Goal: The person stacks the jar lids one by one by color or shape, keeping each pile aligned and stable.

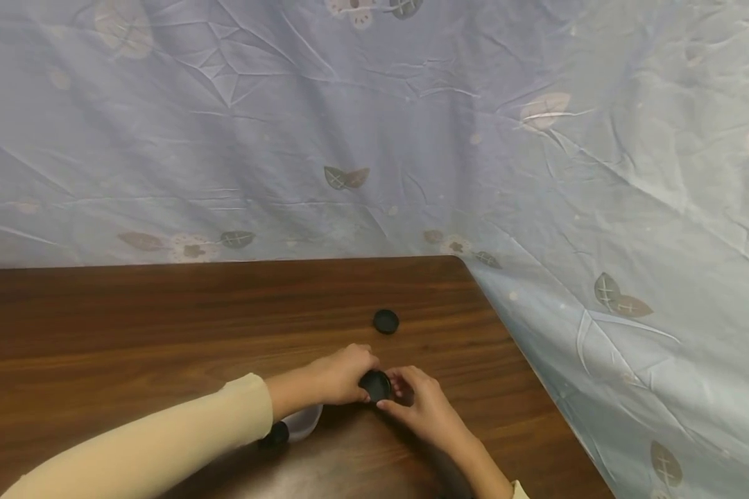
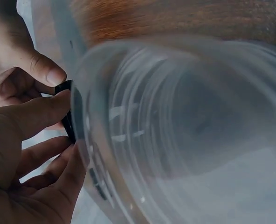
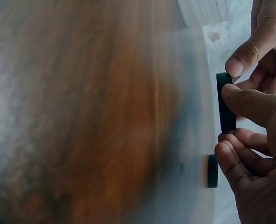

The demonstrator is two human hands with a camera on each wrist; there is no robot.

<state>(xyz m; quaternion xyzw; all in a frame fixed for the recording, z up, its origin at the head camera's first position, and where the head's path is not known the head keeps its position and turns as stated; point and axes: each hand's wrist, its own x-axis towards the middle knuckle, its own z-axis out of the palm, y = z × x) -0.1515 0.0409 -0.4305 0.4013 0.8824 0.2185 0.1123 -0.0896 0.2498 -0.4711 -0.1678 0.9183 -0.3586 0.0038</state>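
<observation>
Both hands hold a shallow, round black cap (image 1: 376, 386) between them, over the right part of the table. My left hand (image 1: 345, 374) grips one side of it with thumb and fingers. From the opposite side, my right hand (image 1: 426, 410) pinches its rim. The right wrist view shows this cap (image 3: 226, 102) edge-on, with fingertips above and below it. Under my left forearm a clear plastic container (image 1: 304, 423) is partly hidden. It looms large and blurred in the left wrist view, with a ribbed wall (image 2: 142, 107).
A second round black cap (image 1: 385, 321) lies on the brown wooden table (image 1: 162, 326), beyond the hands. A small dark object (image 1: 277, 434) sits beside the container, its kind unclear. Patterned fabric (image 1: 381, 125) hangs behind the table and along its right edge.
</observation>
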